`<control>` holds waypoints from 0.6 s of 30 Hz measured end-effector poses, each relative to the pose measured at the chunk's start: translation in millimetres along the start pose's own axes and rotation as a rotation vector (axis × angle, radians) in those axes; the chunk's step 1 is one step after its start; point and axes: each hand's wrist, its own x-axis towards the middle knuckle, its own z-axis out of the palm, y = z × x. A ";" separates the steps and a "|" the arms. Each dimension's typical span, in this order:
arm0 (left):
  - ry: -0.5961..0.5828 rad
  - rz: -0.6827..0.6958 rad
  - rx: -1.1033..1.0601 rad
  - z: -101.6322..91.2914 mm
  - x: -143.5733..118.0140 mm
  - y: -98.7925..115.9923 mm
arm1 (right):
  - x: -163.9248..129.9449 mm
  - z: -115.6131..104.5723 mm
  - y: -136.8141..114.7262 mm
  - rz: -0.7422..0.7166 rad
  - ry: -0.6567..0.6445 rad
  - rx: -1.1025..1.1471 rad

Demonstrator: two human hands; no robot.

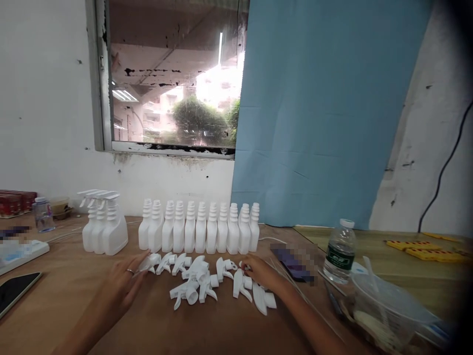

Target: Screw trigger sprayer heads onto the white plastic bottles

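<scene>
Now both hands rest on the wooden bench (74, 296) at a scatter of white trigger sprayer heads (207, 283) — left hand (120, 286), fingers loosely spread, touches the leftmost head; right hand (260, 271) curls over one. Behind stand capless white bottles (199, 228).

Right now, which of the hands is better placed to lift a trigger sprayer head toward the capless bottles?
Probably the left hand: its fingertips touch a sprayer head just below the row of capless bottles. The right hand rests on the pile's far side.
</scene>
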 end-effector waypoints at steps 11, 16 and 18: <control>-0.527 -0.071 -0.602 17.1 -9.6 130.2 | -16.3 -22.3 -26.7 -0.172 0.143 -0.063; -0.566 -0.158 -0.647 37.7 -12.5 135.8 | -72.9 -21.8 -98.8 -0.322 0.227 0.223; -0.553 -0.171 -0.690 43.7 -14.2 135.1 | -95.2 -8.5 -121.4 -0.347 0.169 0.330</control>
